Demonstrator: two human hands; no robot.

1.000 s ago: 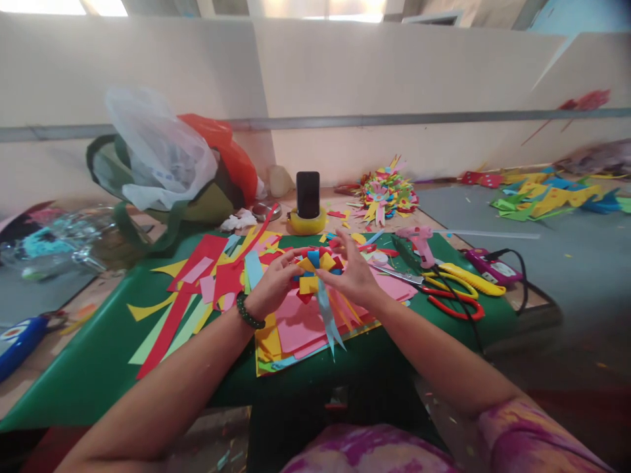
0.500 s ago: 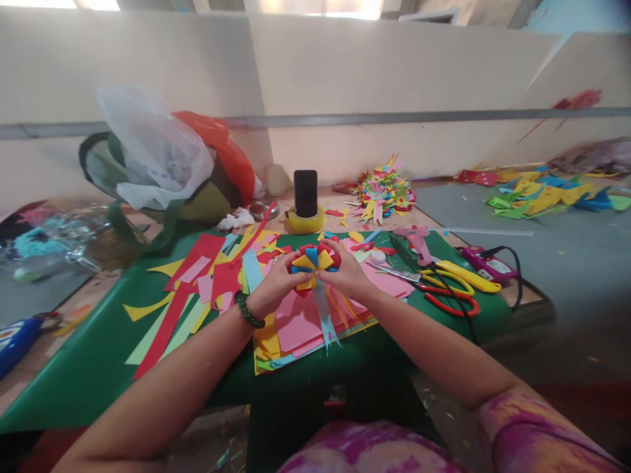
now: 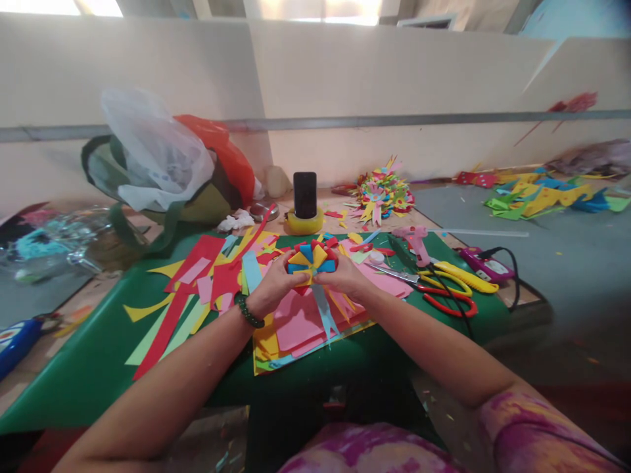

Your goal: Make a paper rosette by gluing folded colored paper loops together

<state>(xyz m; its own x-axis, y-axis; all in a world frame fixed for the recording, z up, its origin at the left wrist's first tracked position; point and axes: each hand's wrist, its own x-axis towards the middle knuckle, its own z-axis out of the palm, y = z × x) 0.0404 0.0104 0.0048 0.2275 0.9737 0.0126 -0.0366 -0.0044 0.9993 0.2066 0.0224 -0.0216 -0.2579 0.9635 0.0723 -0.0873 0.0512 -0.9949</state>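
Between both hands I hold a paper rosette (image 3: 312, 257) with blue, yellow and red looped petals, its face toward me. Light blue ribbon tails (image 3: 323, 312) and some orange strips hang below it. My left hand (image 3: 277, 281), with a dark green bead bracelet on the wrist, grips the rosette's left side, thumb in front. My right hand (image 3: 347, 278) grips its right side the same way, with its fingers partly hidden behind the petals. Underneath lies a stack of pink paper sheets (image 3: 296, 326) over yellow and other coloured ones.
Paper strips (image 3: 165, 338) litter the green mat (image 3: 89, 368) at left. Scissors (image 3: 444, 295), a pink glue gun (image 3: 419, 246) and a purple device (image 3: 486, 265) lie right. Behind stand a phone (image 3: 305, 195) on a yellow tape roll (image 3: 304, 223), a paper-flower bunch (image 3: 384, 194) and a bag (image 3: 197, 210).
The rosette has tilted and turned slightly in my hands, so more of its blue and yellow loops face me. Both hands keep their hold.
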